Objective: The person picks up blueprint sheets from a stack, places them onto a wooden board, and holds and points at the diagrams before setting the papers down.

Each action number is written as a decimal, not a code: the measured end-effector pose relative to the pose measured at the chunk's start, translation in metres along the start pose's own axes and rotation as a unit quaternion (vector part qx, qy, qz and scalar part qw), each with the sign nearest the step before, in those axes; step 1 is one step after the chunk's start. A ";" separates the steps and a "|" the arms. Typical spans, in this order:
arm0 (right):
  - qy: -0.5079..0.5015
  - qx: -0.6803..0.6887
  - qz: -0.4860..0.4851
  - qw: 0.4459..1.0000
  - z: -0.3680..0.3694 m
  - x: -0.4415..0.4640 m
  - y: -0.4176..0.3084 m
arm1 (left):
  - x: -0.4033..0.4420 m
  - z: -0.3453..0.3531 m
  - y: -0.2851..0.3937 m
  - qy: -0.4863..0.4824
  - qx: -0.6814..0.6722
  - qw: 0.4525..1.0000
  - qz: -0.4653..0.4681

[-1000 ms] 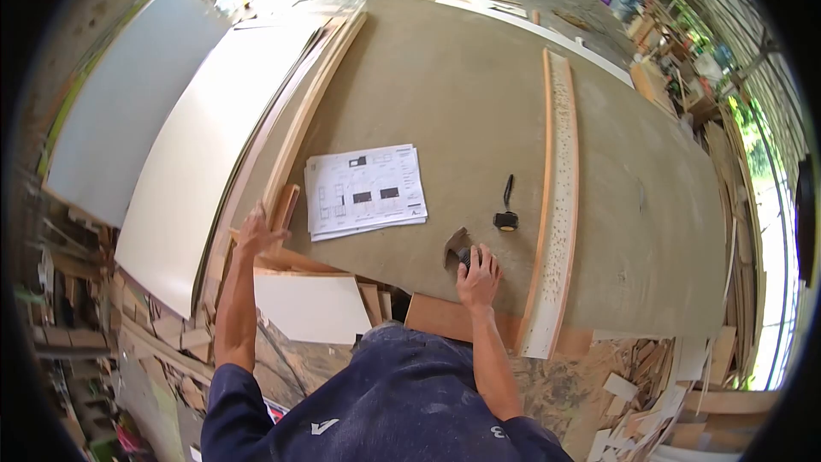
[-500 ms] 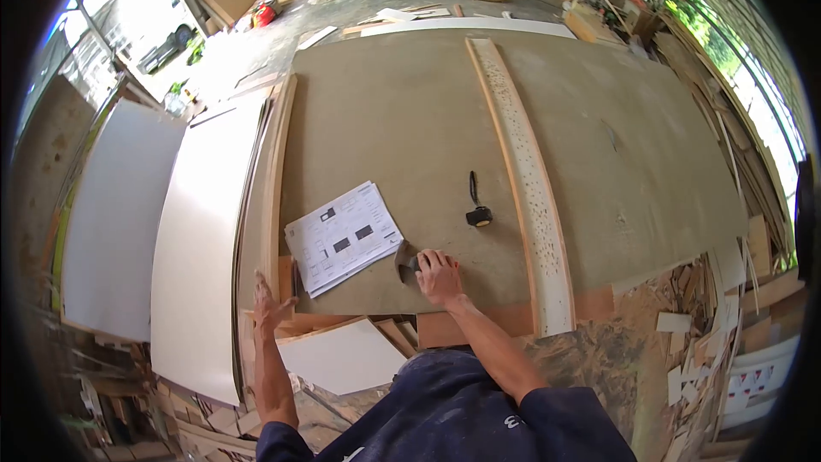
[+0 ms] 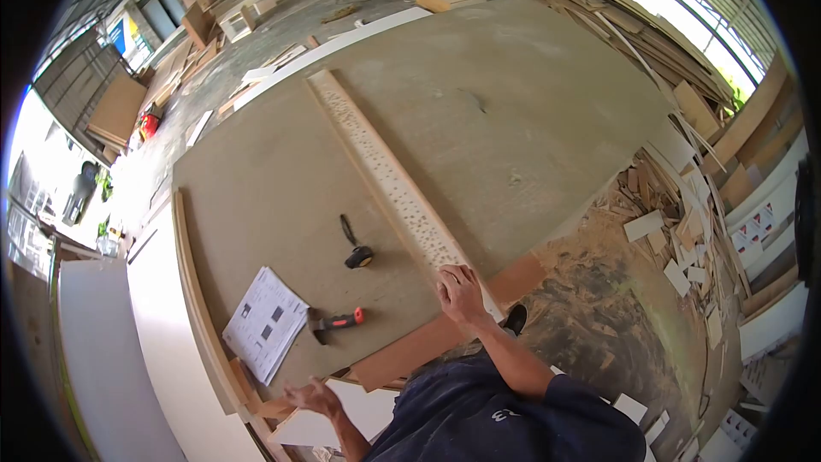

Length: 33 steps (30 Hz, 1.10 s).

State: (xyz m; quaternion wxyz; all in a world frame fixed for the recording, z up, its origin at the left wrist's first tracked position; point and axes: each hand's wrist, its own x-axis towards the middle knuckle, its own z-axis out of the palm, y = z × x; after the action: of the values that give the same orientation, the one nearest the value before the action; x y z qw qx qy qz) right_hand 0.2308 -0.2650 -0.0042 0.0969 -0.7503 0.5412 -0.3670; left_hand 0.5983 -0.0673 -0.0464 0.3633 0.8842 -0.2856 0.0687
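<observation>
My right hand [image 3: 462,293] rests on the near end of a long white speckled strip with wooden edges [image 3: 385,175], its fingers curled over it. My left hand [image 3: 315,397] is off the table's near left corner, fingers apart and holding nothing. A hammer [image 3: 342,320] with a red and black handle lies on the brown tabletop, its head touching the edge of the printed drawing sheets [image 3: 263,322]. A black tape measure [image 3: 359,257] with a strap lies between the sheets and the strip.
The large brown tabletop [image 3: 530,145] spreads ahead. A wooden rail [image 3: 191,291] runs along its left edge, beside white panels [image 3: 158,325]. Wood offcuts [image 3: 654,227] litter the floor at right. Stacked boards [image 3: 599,4] stand behind. A shoe [image 3: 516,319] shows near the strip's end.
The view has swung to the right. My right hand has let go of the hammer and moved right onto the speckled strip. My left hand has come away from the rail.
</observation>
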 end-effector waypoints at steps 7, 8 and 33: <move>-0.001 0.035 -0.004 0.999 -0.112 -0.025 0.120 | -0.161 0.100 0.258 -0.311 -0.148 0.904 0.255; 0.006 0.025 0.009 1.000 -0.132 -0.035 0.143 | -0.180 0.112 0.288 -0.347 -0.128 0.881 0.294; -0.393 -0.147 0.465 0.779 -0.344 -0.308 0.607 | -0.342 0.221 0.445 -0.242 -0.020 0.925 0.292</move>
State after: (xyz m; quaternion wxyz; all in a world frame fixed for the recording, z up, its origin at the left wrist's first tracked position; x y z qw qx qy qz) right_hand -0.4890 -0.1461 -0.2258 0.3487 -0.4918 0.7866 0.1338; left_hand 0.0493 -0.3171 -0.0513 0.2645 0.7437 -0.6119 -0.0496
